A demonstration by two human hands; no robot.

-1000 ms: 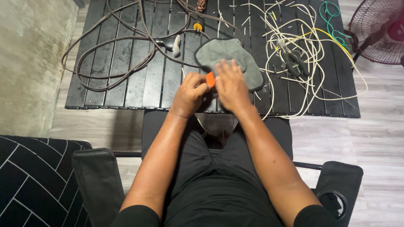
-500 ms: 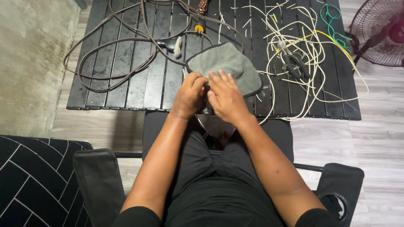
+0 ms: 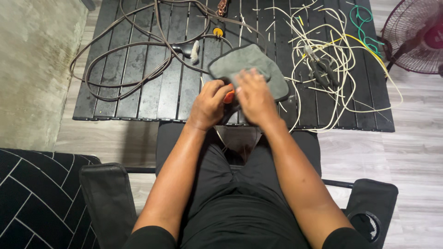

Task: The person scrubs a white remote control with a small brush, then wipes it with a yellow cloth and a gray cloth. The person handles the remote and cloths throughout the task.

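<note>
Clearly the work sits at the near edge of the black slatted table (image 3: 138, 92), so I keep both hands low and close together there. My left hand (image 3: 210, 103) is curled tight around a small orange-handled tool (image 3: 229, 96); only a sliver of the orange shows between the fingers, and what its working end looks like I cannot tell. My right hand (image 3: 256, 97) lies palm down with the fingers loosely spread, pressing on the near part of a grey cloth (image 3: 249, 67) and touching the tool's end just beside the left hand. It grips nothing that I can see; it rests and presses.

To do this well, I judge that the left hand should keep the tool steady while the right does the rubbing through the cloth, in short strokes, with the cloth bunched enough to wrap the part being wiped. The cloth hangs partly over the table's edge, so I would hold it from sliding off.

A brown cable (image 3: 124, 50) loops to the left, and a tangle of pale wires (image 3: 332, 69) lies to the right, near but apart from my hands. A fan (image 3: 415, 37) stands at the far right.
</note>
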